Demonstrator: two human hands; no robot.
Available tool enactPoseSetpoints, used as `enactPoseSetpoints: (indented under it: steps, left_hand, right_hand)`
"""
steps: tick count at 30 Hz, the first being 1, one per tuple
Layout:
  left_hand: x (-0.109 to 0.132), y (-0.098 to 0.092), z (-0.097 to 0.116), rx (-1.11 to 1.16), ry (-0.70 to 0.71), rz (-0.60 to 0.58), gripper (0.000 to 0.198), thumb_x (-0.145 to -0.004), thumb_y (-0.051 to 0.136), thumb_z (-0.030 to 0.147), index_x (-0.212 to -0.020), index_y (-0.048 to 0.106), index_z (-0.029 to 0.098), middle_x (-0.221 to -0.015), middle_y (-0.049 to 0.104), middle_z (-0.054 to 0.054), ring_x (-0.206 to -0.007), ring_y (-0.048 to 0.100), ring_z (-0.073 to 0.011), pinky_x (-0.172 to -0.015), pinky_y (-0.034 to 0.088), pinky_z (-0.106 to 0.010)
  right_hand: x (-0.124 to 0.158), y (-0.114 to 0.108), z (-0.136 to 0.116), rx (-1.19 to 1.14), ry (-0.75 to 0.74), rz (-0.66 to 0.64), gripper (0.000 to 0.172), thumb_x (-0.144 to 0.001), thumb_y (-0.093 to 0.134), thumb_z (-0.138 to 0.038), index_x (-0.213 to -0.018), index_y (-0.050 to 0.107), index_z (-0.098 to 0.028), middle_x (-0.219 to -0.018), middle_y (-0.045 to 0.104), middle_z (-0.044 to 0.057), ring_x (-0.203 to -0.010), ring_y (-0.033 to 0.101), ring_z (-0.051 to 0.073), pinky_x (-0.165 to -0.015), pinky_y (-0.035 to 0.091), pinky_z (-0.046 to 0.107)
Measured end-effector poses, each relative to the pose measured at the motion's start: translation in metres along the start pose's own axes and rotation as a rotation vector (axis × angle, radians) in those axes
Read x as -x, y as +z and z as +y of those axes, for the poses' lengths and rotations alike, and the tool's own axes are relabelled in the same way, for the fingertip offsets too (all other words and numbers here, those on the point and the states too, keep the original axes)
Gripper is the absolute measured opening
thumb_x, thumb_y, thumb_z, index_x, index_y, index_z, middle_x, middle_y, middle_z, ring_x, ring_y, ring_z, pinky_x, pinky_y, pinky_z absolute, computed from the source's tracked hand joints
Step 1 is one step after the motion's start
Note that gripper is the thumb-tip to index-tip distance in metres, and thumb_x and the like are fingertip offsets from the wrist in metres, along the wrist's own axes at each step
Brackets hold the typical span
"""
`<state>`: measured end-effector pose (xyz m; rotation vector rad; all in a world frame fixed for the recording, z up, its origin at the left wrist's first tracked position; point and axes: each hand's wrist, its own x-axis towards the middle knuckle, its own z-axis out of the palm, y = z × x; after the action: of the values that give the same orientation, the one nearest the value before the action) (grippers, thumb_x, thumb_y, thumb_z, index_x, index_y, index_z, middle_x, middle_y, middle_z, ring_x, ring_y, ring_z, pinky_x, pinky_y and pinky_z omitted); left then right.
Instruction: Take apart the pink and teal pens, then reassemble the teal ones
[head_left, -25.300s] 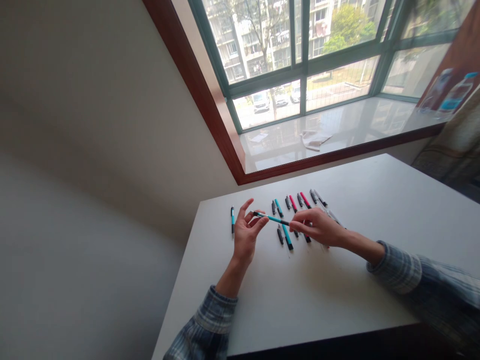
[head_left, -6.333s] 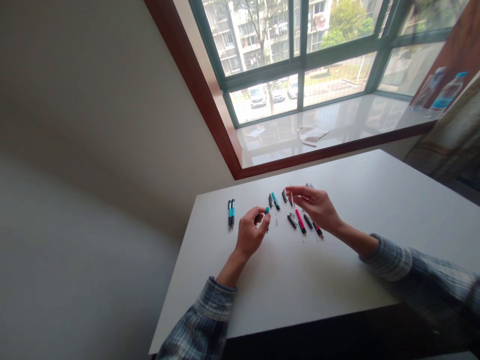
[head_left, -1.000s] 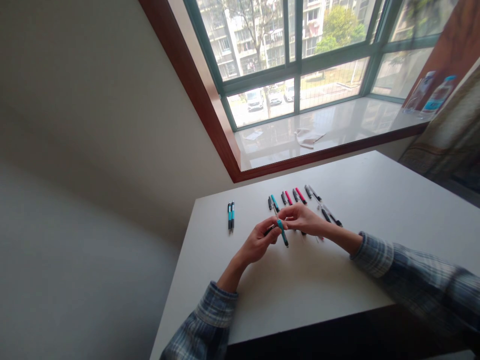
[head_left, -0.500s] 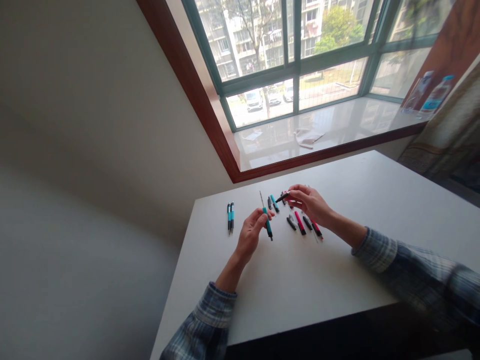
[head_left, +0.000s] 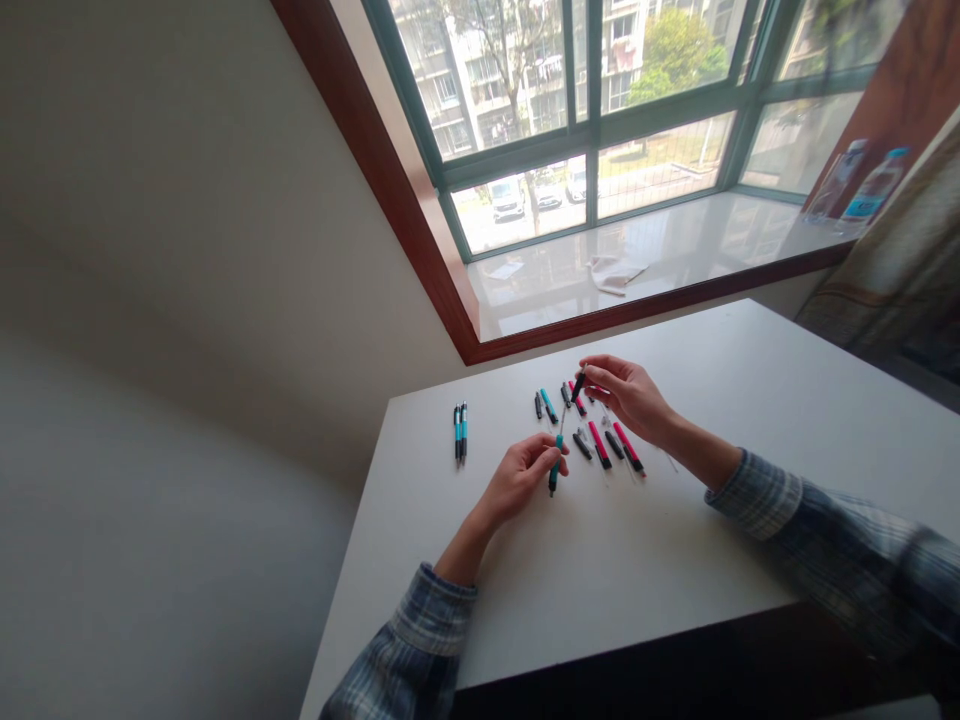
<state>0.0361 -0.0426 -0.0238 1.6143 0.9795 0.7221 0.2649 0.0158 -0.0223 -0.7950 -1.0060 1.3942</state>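
My left hand [head_left: 521, 475] is closed on a teal pen barrel [head_left: 556, 466] with a dark grip at its lower end. A thin refill [head_left: 563, 418] sticks up out of the barrel. Above it, my right hand [head_left: 626, 392] pinches a black pen part [head_left: 578, 386], tilted and close to the refill's upper end; whether they touch I cannot tell. Around the hands lie more pen parts: a teal barrel [head_left: 549, 405], a pink barrel [head_left: 599, 444], another pink barrel [head_left: 628, 447] and a black piece [head_left: 582, 446]. Some parts behind the right fingers are partly hidden.
Two whole teal-and-black pens [head_left: 460, 434] lie side by side at the left of the white table [head_left: 675, 560]. Behind the table is a window sill [head_left: 540, 300] with a cloth [head_left: 615, 274] and two plastic bottles [head_left: 876, 188] at its right end.
My left hand has moved right and slightly down with the teal barrel. My right hand has turned the black part from nearly level to steeply tilted, bringing both parts close together.
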Motion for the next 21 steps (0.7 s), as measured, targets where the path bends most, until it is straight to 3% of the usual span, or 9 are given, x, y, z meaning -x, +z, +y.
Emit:
enactPoseSetpoints:
  steps: [21]
  left_hand:
    - [-0.0012,0.0001,-0.0001,-0.008,-0.008,-0.047,0.037,-0.097,0.059,0.050,-0.091,0.067,0.015,-0.087,0.071,-0.007,-0.083,0.063,-0.0186,-0.083,0.048,-0.030]
  right_hand:
    - [0.0020,0.0011,0.0001,0.017,0.024,-0.056,0.038,-0.075,0.088,-0.046,-0.102,0.076,-0.023,-0.094,0.073,0.004,-0.084,0.067,0.017,-0.081,0.055,0.032]
